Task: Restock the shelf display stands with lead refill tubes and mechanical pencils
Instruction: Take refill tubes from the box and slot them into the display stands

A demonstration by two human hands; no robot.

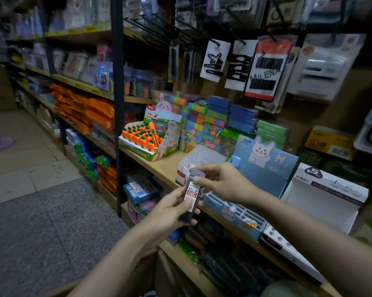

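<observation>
The left hand (pixel 172 207) is gripping a slim dark plastic lead refill tube (pixel 192 195) with a white-and-red label, held above the wooden shelf (pixel 159 166) edge. The right hand (pixel 221 183) is pinching its cap end. Behind, a white cardboard display stand (pixel 199 156) is sitting open; beside it, a blue bunny-printed display stand (pixel 266 168).

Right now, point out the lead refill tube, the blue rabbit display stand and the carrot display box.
lead refill tube (pixel 191 195): head view, on its white label.
blue rabbit display stand (pixel 272 174): head view, on its blue back panel.
carrot display box (pixel 169 144): head view, on its right side wall.
</observation>
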